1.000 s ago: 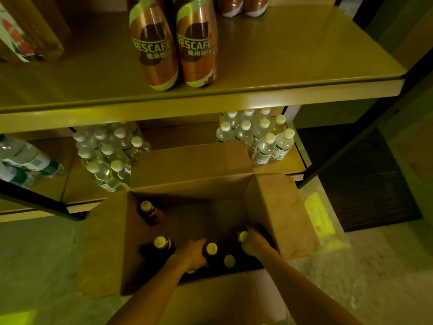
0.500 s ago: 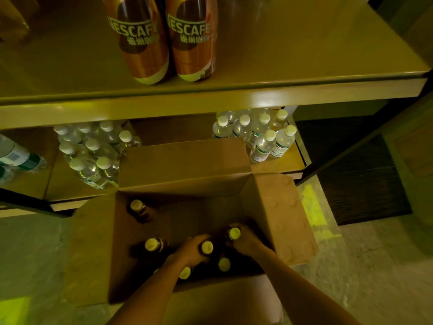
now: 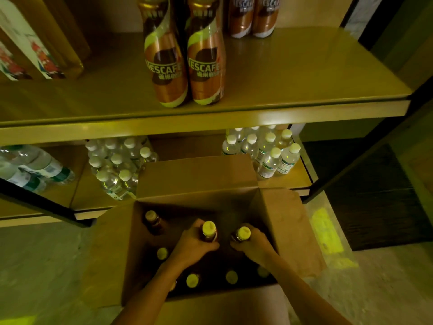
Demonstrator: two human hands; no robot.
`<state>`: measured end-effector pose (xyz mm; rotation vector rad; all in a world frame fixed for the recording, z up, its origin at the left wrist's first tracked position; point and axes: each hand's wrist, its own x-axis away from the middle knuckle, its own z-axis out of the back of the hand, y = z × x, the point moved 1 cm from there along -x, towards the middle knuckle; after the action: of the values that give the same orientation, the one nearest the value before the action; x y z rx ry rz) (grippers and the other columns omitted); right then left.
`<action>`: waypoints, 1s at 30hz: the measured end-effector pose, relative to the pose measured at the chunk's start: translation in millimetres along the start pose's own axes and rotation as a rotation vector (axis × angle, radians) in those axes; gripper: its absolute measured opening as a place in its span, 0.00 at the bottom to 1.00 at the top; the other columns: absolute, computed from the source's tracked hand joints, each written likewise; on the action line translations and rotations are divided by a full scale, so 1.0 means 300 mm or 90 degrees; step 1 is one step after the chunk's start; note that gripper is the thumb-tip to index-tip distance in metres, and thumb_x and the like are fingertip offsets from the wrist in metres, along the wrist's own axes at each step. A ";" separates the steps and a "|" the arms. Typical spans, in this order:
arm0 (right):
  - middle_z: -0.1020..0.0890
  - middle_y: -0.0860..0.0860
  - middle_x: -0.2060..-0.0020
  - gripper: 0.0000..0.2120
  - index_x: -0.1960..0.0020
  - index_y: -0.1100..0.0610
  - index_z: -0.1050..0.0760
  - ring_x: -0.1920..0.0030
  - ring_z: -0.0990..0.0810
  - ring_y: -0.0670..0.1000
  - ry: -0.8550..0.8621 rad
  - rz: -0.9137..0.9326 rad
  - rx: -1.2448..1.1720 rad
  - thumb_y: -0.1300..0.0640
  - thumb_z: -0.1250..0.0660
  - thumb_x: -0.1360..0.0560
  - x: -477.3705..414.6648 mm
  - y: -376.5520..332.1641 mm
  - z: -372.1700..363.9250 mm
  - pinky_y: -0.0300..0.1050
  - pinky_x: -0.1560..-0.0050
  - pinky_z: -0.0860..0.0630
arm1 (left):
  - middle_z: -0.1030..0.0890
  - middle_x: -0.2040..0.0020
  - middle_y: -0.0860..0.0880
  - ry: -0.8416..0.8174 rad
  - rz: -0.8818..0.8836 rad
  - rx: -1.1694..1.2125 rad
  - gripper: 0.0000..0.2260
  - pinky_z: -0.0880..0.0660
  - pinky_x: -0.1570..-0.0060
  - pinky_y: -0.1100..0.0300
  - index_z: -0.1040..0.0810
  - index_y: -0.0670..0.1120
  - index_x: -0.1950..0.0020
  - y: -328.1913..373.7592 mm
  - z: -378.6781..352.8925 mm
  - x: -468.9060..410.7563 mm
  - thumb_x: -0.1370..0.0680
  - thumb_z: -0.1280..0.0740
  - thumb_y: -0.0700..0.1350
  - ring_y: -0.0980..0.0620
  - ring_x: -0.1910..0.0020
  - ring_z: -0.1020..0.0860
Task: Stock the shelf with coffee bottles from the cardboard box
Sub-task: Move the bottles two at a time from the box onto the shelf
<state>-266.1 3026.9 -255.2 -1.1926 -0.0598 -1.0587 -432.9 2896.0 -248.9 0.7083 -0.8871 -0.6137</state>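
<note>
Your left fingers [image 3: 201, 227] wrap the neck of one coffee bottle [image 3: 209, 234], and your right fingers [image 3: 256, 233] close round the neck of a second bottle [image 3: 242, 234] just beside it — both yellow caps stand clear above your knuckles. Your left hand [image 3: 193, 245] and right hand [image 3: 254, 246] sit near the middle of the open box [image 3: 290, 231], close together but not touching. The two held bottles ride higher than the others in the box; whether their bases are off the box floor you cannot tell.

More capped bottles remain in the box: one [image 3: 153, 221] at the far left corner, one [image 3: 162, 253] by the left wall, and three caps [image 3: 192, 280] along the near edge, in shadow.

On the upper shelf [image 3: 304, 73], two Nescafé bottles [image 3: 185, 66] stand upright side by side near the front edge, left of centre — two more [image 3: 254, 17] stand behind them toward the back. The right half of that shelf is bare. Water bottles [image 3: 264, 151] crowd the lower shelf behind the box.
</note>
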 end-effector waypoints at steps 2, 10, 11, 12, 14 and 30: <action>0.18 0.47 0.50 0.19 0.41 0.52 0.25 0.51 0.20 0.44 0.014 0.037 -0.020 0.55 0.23 0.29 0.049 -0.079 0.053 0.29 0.61 0.26 | 0.16 0.53 0.59 0.025 -0.043 0.015 0.23 0.25 0.53 0.67 0.22 0.59 0.49 0.060 0.036 0.032 0.41 0.21 0.54 0.65 0.52 0.19; 0.16 0.43 0.56 0.23 0.42 0.44 0.23 0.54 0.17 0.45 0.183 0.268 0.053 0.34 0.28 0.33 0.330 -0.448 0.335 0.35 0.55 0.22 | 0.14 0.53 0.58 0.108 -0.264 0.119 0.16 0.22 0.51 0.62 0.17 0.56 0.49 0.420 0.167 0.207 0.34 0.20 0.51 0.61 0.51 0.17; 0.16 0.42 0.53 0.27 0.41 0.42 0.24 0.51 0.18 0.45 0.183 0.276 0.037 0.30 0.31 0.36 0.353 -0.481 0.362 0.40 0.52 0.21 | 0.14 0.53 0.59 0.120 -0.289 0.125 0.15 0.21 0.51 0.63 0.18 0.56 0.49 0.471 0.184 0.228 0.34 0.21 0.52 0.61 0.51 0.17; 0.17 0.38 0.52 0.28 0.42 0.41 0.24 0.50 0.18 0.42 0.188 0.298 0.000 0.30 0.33 0.37 0.378 -0.514 0.389 0.40 0.50 0.21 | 0.15 0.52 0.60 0.138 -0.313 0.140 0.17 0.20 0.52 0.64 0.18 0.57 0.49 0.522 0.201 0.249 0.35 0.21 0.52 0.63 0.51 0.17; 0.18 0.32 0.53 0.25 0.43 0.41 0.23 0.49 0.20 0.36 0.217 0.374 -0.078 0.33 0.33 0.37 0.428 -0.584 0.446 0.33 0.54 0.22 | 0.16 0.50 0.63 0.195 -0.357 0.188 0.22 0.22 0.52 0.71 0.21 0.58 0.46 0.622 0.235 0.286 0.38 0.20 0.53 0.65 0.50 0.18; 0.14 0.45 0.54 0.12 0.46 0.49 0.20 0.51 0.15 0.45 0.344 0.554 -0.163 0.48 0.27 0.27 0.341 -0.955 0.800 0.54 0.49 0.18 | 0.16 0.55 0.60 0.289 -0.487 0.257 0.13 0.24 0.59 0.70 0.19 0.54 0.46 1.195 0.308 0.183 0.29 0.24 0.49 0.64 0.55 0.18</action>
<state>-295.5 3154.1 109.5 -0.9556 0.9580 -0.5736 -418.3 3050.6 91.5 1.5155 -0.2872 -0.9033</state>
